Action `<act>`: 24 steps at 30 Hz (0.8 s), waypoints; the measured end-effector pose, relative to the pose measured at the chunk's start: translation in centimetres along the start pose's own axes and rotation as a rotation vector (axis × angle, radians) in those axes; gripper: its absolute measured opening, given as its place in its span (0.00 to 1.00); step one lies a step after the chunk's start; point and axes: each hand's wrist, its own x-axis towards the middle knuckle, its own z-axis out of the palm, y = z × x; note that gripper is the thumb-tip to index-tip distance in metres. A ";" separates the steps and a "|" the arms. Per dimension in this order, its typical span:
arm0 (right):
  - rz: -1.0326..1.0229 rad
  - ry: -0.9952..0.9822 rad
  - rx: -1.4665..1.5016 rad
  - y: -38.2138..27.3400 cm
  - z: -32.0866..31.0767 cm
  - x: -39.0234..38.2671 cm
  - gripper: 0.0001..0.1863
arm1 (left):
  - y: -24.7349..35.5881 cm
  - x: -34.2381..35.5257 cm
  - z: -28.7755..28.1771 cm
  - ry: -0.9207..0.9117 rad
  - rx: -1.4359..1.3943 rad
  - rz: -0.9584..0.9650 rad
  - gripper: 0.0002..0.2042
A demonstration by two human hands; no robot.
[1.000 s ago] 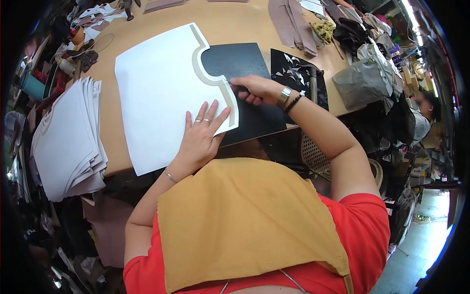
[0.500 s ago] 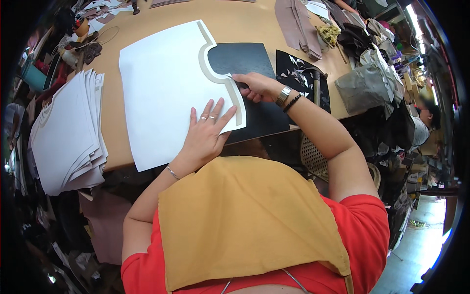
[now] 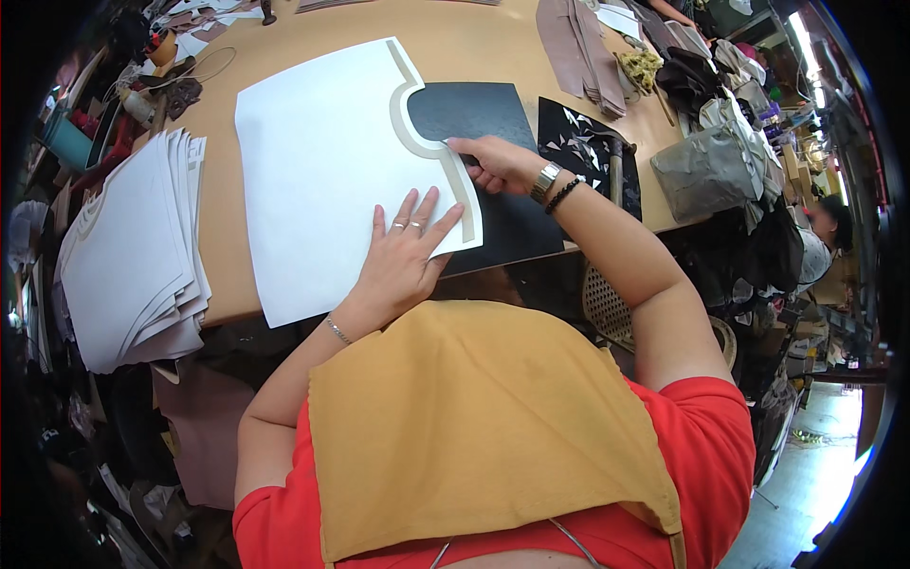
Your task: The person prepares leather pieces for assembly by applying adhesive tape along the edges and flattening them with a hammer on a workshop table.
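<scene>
A large white panel [image 3: 318, 180], which looks like leather or a similar sheet, lies on the table. A greyish strip [image 3: 408, 128] follows its curved cutout and right-hand edge. My left hand [image 3: 406, 248] rests flat on the panel's lower right part, fingers spread. My right hand [image 3: 498, 163] is closed at the corner of the curved cutout, thumb and fingertips pinching the panel's edge there. Its other fingers curl underneath, and any small thing inside them is hidden. Under the panel's right side lies a dark board [image 3: 517, 213].
A stack of similar white pieces [image 3: 133, 256] overhangs the table's left edge. To the right, a hammer [image 3: 616, 175] lies on a black sheet [image 3: 559, 123] with white scraps. Mauve strips [image 3: 578, 57] and a grey bag [image 3: 706, 175] sit beyond. Another person [image 3: 825, 228] is at far right.
Both hands keep almost the same places, with the right one still at the cutout's corner. The whole view has shifted very slightly.
</scene>
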 end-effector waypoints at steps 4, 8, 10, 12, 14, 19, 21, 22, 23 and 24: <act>0.004 0.013 0.012 -0.3 0.2 0.2 0.21 | -0.1 0.0 0.1 0.006 -0.020 -0.003 0.33; -0.002 0.010 0.019 -0.1 0.2 0.1 0.21 | -0.2 0.0 0.2 0.017 -0.009 0.006 0.33; -0.022 0.005 0.024 0.0 0.2 0.2 0.21 | -0.2 0.0 0.3 0.018 -0.003 0.008 0.33; -0.030 0.003 0.027 0.2 0.2 0.3 0.21 | -0.2 -0.1 0.3 0.024 0.005 0.012 0.33; -0.042 0.005 0.031 0.4 -0.2 0.5 0.21 | -0.1 0.0 0.1 0.015 0.002 0.009 0.33; -0.128 0.117 0.148 0.4 -2.0 -0.3 0.24 | 0.0 -0.2 -0.4 -0.014 0.002 -0.007 0.33; -0.158 0.199 0.015 1.3 -4.6 -0.4 0.28 | 0.3 -0.1 -1.6 -0.054 -0.137 0.051 0.36; -0.378 0.390 -0.306 2.3 -5.5 0.0 0.29 | -0.3 0.5 -2.6 -0.123 -0.205 0.042 0.41; -0.597 0.568 -0.634 1.8 -4.8 -0.4 0.30 | -1.8 1.0 -3.4 -0.120 -0.191 0.043 0.41; -0.600 0.592 -0.707 1.3 -4.2 -0.9 0.26 | -3.7 1.9 -4.2 -0.109 -0.198 0.035 0.41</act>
